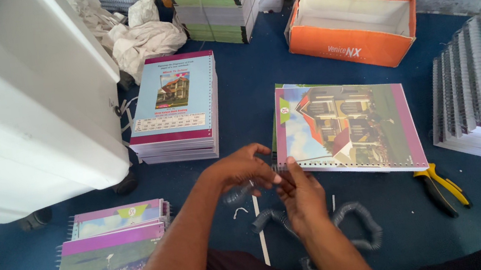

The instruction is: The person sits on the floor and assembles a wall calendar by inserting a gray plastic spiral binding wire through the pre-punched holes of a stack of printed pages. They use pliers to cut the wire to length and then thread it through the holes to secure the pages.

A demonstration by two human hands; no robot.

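Left hand (244, 169) and right hand (300, 192) pinch a grey coiled plastic binding spiral (359, 218) beside the punched house-picture booklet (346, 126); a skewed coil could miss holes

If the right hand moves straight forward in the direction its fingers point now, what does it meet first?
The right hand points up and slightly left, toward the left hand, and their fingertips already seem to touch. Just past them lies the punched near edge of the house-cover booklet. Depth is hard to judge.
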